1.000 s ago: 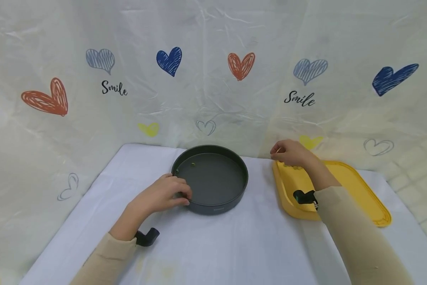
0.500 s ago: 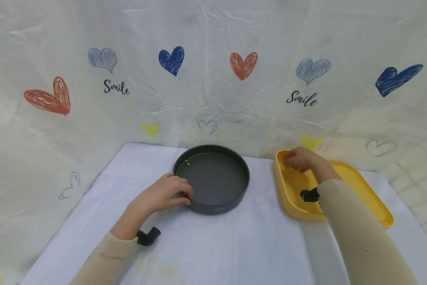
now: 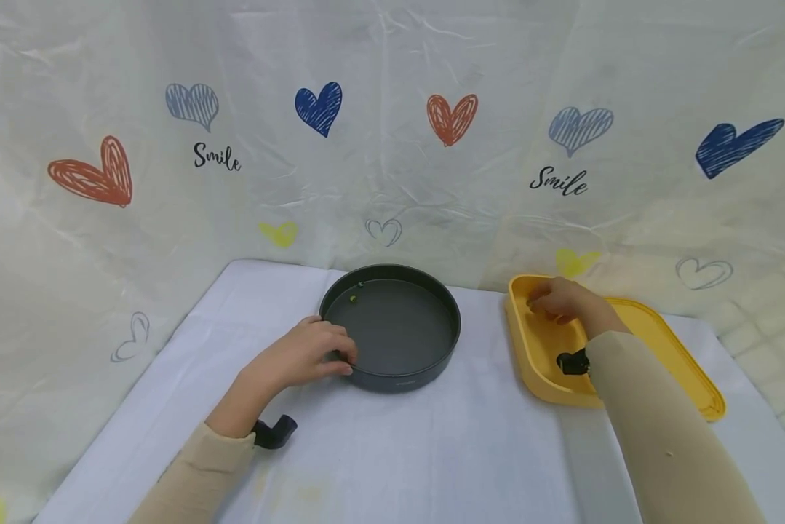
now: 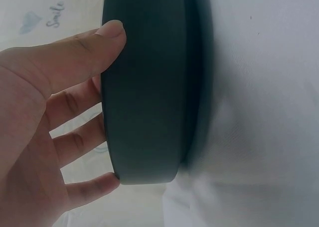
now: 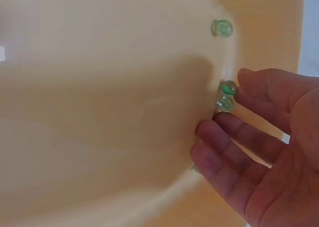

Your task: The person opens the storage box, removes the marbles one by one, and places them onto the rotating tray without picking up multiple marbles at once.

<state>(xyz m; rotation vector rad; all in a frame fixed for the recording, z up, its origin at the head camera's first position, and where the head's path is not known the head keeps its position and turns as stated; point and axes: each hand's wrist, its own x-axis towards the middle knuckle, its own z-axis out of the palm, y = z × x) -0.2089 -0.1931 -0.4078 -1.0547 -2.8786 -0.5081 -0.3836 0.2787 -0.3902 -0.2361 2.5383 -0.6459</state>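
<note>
My left hand (image 3: 313,353) grips the near-left rim of a round dark cake pan (image 3: 392,327). In the left wrist view the thumb presses the pan's outer wall (image 4: 144,97), with the other fingers at its rim. Two small marbles, one a yellow-green marble (image 3: 353,298), lie at the pan's far left. My right hand (image 3: 562,300) is inside a yellow plastic box (image 3: 521,342). In the right wrist view its bent fingers and thumb are around a green glass marble (image 5: 228,88) and a clear greenish marble (image 5: 225,104), not visibly pinching either. Another marble (image 5: 223,28) sits higher along the wall.
A yellow lid (image 3: 667,349) lies right of the box, partly behind the right forearm. Both stand on a white cloth-covered table (image 3: 431,451). Behind rises a pale sheet (image 3: 379,175) printed with hearts. One more marble (image 5: 196,168) is half hidden below the right fingertips.
My right hand has moved from above the box's far-left edge down into the box. The marbles in the pan have shifted about near its far-left wall. My left hand stays on the rim.
</note>
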